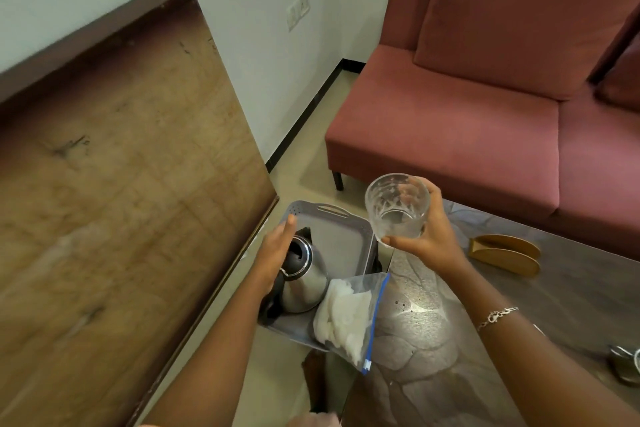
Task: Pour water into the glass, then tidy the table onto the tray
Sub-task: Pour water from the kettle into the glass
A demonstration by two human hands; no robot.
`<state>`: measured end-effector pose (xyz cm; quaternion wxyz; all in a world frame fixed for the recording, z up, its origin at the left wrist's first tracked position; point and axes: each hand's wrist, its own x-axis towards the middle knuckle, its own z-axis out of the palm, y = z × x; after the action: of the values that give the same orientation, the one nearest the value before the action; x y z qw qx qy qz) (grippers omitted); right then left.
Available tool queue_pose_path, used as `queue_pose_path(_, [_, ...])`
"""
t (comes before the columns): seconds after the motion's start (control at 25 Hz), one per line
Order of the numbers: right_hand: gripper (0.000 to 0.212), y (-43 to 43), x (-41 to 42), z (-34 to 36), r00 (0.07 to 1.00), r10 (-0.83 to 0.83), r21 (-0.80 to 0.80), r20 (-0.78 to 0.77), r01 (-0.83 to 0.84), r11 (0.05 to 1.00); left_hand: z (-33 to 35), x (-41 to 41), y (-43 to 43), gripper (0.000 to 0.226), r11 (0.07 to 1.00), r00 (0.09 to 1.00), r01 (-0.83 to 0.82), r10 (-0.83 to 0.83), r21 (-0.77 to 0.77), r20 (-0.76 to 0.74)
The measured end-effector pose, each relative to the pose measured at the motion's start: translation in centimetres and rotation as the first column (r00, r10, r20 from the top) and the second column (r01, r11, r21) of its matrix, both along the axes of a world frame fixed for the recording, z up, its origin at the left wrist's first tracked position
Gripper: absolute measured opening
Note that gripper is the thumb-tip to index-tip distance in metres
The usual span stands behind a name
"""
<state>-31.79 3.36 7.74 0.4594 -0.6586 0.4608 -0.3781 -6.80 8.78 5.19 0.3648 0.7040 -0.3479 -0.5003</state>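
My right hand [429, 243] grips the glass [397, 208], thumb low on its near side and fingers curled round the far side, and holds it up in the air above the right rim of the grey tray [341, 236]. The glass tips its mouth toward me, and a little clear water seems to lie in its bottom. My left hand [277, 253] is flat, fingers straight and together, pointing away from me along the left side of the steel kettle [306, 276]; I cannot tell whether the palm touches the kettle or only lies beside it. The kettle stands on the tray near its left side, with its dark lid on. A clear zip bag [349, 315] of white material lies partly over the tray's near right corner and partly on the dark stone-patterned table [433, 350]. Farther right on the table stands a gold holder [504, 253], well apart from the tray. A thin bracelet [497, 315] circles my right wrist. Beyond the table is a red sofa [485, 97], and a wooden board [121, 166] fills the left.
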Motion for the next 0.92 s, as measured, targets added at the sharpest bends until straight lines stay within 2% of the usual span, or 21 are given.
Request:
queue_pose_path(0.08, [0.092,0.3,-0.5,-0.2,1.000,-0.010,-0.001,-0.006,0.010,1.000,-3.0,2.7,2.4,0.049,0.995,0.988,-0.045,0.031,0.088,0.150])
queue_pose_path(0.12, [0.092,0.4,-0.7,-0.3,1.000,-0.016,-0.001,-0.011,0.016,1.000,-4.2,3.6,3.4,0.054,0.987,0.986,-0.028,0.002,0.158,0.165])
queue_pose_path(0.2, [0.093,0.5,-0.9,-0.2,1.000,-0.019,0.000,-0.022,0.019,1.000,-6.5,4.4,5.0,0.074,0.961,0.993,0.043,-0.070,0.272,0.093])
queue_pose_path(0.24, [0.094,0.4,-0.9,-0.1,0.999,-0.018,0.001,-0.030,0.018,1.000,-7.4,4.3,5.5,0.076,0.950,0.993,0.058,-0.085,0.306,0.077])
queue_pose_path(0.28, [0.094,0.4,-0.9,0.0,0.999,-0.019,0.001,-0.035,0.019,1.000,-8.2,4.2,6.0,0.074,0.942,0.991,0.046,-0.086,0.332,0.107])
queue_pose_path(0.4, [0.094,0.4,-0.8,0.3,0.999,-0.035,0.005,-0.019,0.035,0.999,-9.7,3.7,6.4,0.060,0.928,0.940,-0.068,-0.063,0.366,0.334])
queue_pose_path(0.48, [0.096,0.4,-0.7,0.6,0.999,-0.050,0.009,0.002,0.050,0.999,-10.2,3.5,6.2,0.054,0.915,0.913,-0.103,-0.069,0.389,0.403])
queue_pose_path(0.56, [0.097,0.7,-0.6,0.9,0.998,-0.051,0.006,0.021,0.051,0.999,-10.5,3.6,6.0,0.047,0.917,0.923,-0.148,-0.007,0.371,0.384])
queue_pose_path(0.72, [0.095,1.3,-0.7,1.2,0.997,-0.078,0.035,0.015,0.078,0.996,-10.5,2.9,6.1,0.042,0.920,0.950,-0.274,0.212,0.281,0.230])
queue_pose_path(0.84, [0.094,1.6,-1.1,1.0,0.996,-0.092,0.047,-0.001,0.092,0.995,-10.0,2.5,5.3,0.044,0.899,0.913,-0.387,0.344,0.205,0.218])
queue_pose_path(0.92, [0.096,1.7,-1.5,0.9,0.995,-0.104,0.043,-0.006,0.104,0.994,-9.2,2.3,4.8,0.042,0.901,0.900,-0.405,0.363,0.157,0.242])
